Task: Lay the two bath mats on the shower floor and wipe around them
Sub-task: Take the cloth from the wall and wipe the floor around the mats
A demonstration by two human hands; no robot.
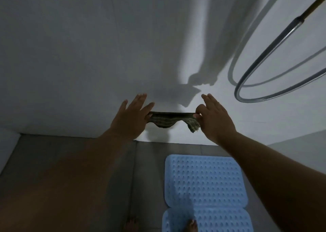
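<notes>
Both hands were up in front of the wall, stretching a small cloth [173, 121] between them. The left hand [131, 116] had one end pinched between thumb and forefinger, so that grip was clamped on the cloth with the other fingers fanned out straight. The right hand [214, 116] did the same on the other end — thumb and forefinger nipped tight on it, remaining fingers pointing up. The cloth was dark and striped-looking, pulled taut along its top edge and sagging in the middle, with a loose corner dangling by the right hand. It was in the air, just off the white wall [88, 55], and threw a shadow onto it.

Lower down, the two bath mats were already on the grey shower floor [105, 178] — both light blue and bumpy. The far mat [204, 180] lay flat near the wall, and the near mat [220, 221] sat right against its front edge, cut off by the bottom of the shot. A bare foot [191, 225] rested on the near mat, and another one was on the tiles just beside it, pretty dim. A metal shower hose [264, 83] looped down on the right.
</notes>
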